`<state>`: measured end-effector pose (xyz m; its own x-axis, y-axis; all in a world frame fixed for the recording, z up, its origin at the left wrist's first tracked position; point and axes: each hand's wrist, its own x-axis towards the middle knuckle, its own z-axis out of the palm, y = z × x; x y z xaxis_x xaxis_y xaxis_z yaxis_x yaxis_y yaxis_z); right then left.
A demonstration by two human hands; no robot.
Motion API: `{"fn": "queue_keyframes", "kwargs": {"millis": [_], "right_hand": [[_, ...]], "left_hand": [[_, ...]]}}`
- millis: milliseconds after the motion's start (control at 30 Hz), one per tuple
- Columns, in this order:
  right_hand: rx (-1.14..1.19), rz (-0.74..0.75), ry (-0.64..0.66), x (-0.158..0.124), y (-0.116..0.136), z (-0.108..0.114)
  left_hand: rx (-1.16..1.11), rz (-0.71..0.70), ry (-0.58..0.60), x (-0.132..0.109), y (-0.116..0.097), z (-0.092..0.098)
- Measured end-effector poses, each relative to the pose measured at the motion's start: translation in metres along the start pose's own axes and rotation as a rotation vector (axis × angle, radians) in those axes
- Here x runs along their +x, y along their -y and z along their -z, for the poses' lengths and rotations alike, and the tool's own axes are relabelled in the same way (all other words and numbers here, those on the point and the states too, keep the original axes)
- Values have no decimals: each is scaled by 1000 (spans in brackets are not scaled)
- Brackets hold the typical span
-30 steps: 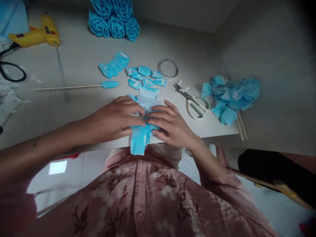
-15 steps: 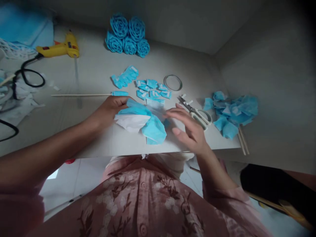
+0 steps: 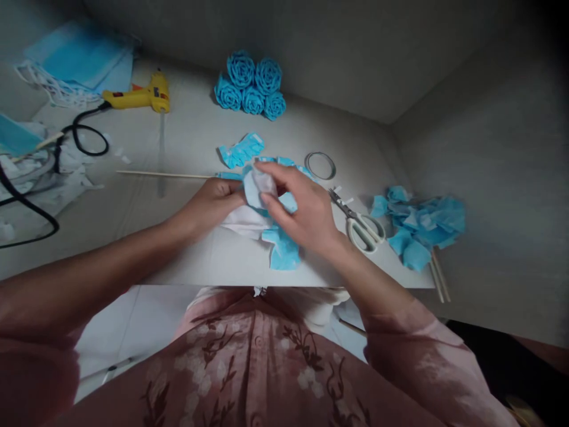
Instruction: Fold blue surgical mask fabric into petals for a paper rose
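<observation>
Pale tabletop [image 3: 195, 261] against grey wall [image 3: 480, 178], head view | left hand [image 3: 220, 201]: fingers curled closed, gripping blue-and-white cloth [image 3: 255, 193] | right hand [image 3: 304, 207]: half curled, thumb and fingertips pinching same cloth | cloth: between both hands, near front edge | scissors [image 3: 362, 228]: right of right hand | blue roses [image 3: 253, 101]: at back | glue gun [image 3: 137, 98]: back left

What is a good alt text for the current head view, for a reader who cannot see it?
A person's left hand and right hand hold blue-and-white material above a pale table. Beyond them are five blue rosettes, a yellow glue gun and a wire ring; on the right lie white-handled scissors near a heap of blue pieces.
</observation>
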<state>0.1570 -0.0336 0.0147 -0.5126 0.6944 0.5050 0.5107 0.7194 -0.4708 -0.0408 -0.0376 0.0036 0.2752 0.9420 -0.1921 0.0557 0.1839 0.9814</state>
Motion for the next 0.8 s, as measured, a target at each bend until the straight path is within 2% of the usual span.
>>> {"fn": "queue_keyframes", "kwargs": {"millis": [100, 167, 233, 333, 433, 567, 700, 800], "right_hand": [[313, -245, -69, 2, -23, -6], [550, -373, -122, -1, -36, -9], [758, -472, -189, -6, -42, -10], [933, -561, -291, -12, -43, -6], [968, -580, -349, -12, -41, 1], [912, -527, -390, -11, -52, 8], [840, -458, -325, -16, -68, 22], [854, -414, -232, -19, -65, 30]], "left_hand": [[-74, 85, -38, -1, -1, -1], [-64, 96, 0, -1, -3, 0], [-47, 96, 20, 0, -3, 1], [-36, 95, -58, 1, 2, 2], [-60, 108, -121, 2, 6, 3], [-138, 134, -156, 2, 5, 4], [-251, 96, -176, 5, 2, 4], [-313, 31, -217, 8, 3, 7]]}}
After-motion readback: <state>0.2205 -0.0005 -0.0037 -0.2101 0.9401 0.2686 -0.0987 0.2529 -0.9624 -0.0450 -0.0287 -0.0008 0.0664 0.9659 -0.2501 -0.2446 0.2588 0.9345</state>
